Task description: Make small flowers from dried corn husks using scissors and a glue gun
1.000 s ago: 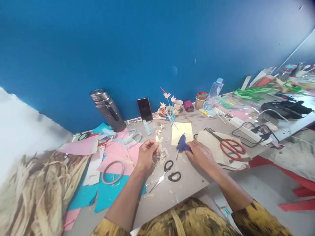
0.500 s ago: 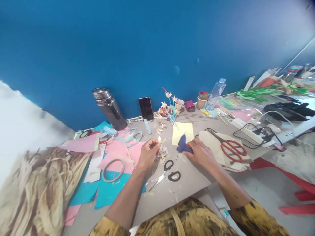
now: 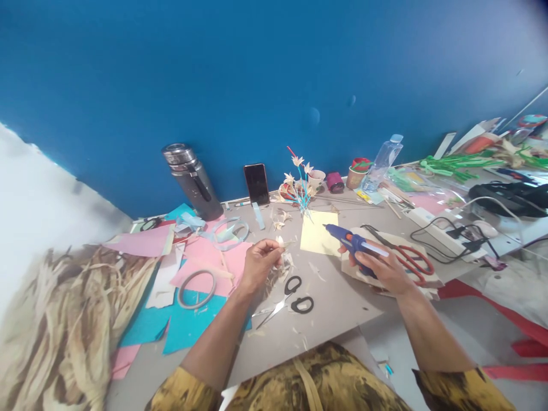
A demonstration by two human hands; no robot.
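Our right hand (image 3: 383, 269) has just raised a blue glue gun (image 3: 349, 238) from the table (image 3: 338, 311), its fingers wrapped around the grip and its nozzle pointing left over a yellow paper sheet (image 3: 314, 229). That leaves both hands occupied: our left hand (image 3: 260, 267), thumb and fingers pinched narrow, holds a small pale piece (image 3: 280, 242), apparently corn husk, though its outline is too fine to make out. The piece sits left of the nozzle, well apart from it, above curled, papery scraps. Near us lie black-handled scissors (image 3: 279, 307), blades slightly parted. At left, dry, ribbed husks (image 3: 81, 325) spill in long, wrinkled folds beside smooth pink paper (image 3: 233, 260) and a round tape roll (image 3: 194, 307). At the far side, pointed, star-shaped husk flowers (image 3: 297, 162) stand on thin blue stems.
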